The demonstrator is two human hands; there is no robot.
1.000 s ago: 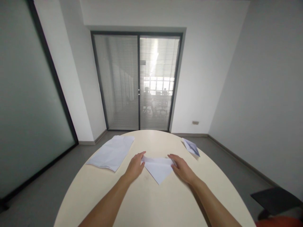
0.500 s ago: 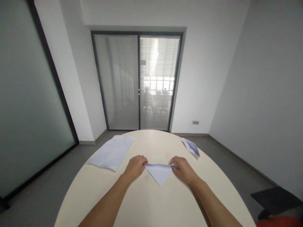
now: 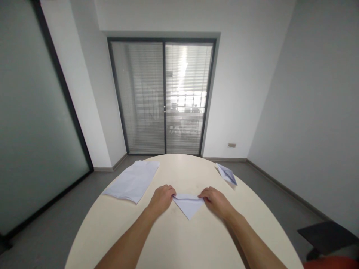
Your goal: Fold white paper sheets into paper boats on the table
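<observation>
Between my hands lies a white sheet of paper [image 3: 189,207], folded into a triangle whose point faces me. A narrow strip along its far edge is turned over. My left hand [image 3: 162,198] pinches the left end of that strip, fingers curled over the paper. At the right end my right hand [image 3: 213,200] grips the strip, with its index finger reaching over the fold. The paper's two outer corners are hidden under my fingers.
The round cream table [image 3: 168,246] carries a stack of white paper [image 3: 134,181] at left and a folded paper piece [image 3: 226,174] near its right edge. A dark chair-like object [image 3: 328,235] stands at lower right. Glass doors [image 3: 164,97] are beyond.
The far edge of the paper has been folded over toward me into a strip. My right fingers have shifted slightly left over it; my left hand has barely moved.
</observation>
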